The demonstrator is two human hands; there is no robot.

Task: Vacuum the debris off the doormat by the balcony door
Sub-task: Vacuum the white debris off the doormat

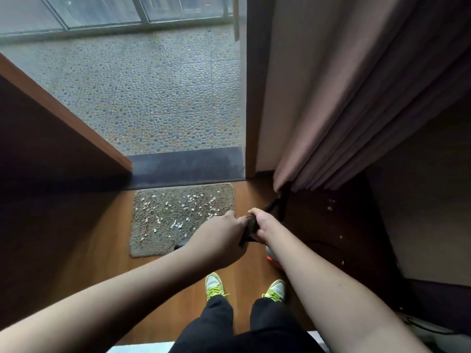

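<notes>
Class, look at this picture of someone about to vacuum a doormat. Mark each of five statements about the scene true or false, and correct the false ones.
1. White debris lies scattered on the doormat. True.
2. Both hands grip the dark vacuum handle. True: left hand, right hand.
3. The doormat lies out on the pebbled balcony floor. False: it lies indoors on the wooden floor, before the dark threshold.
4. The person is barefoot. False: they wear yellow-green shoes.
5. A curtain hangs on the right. True.
</notes>
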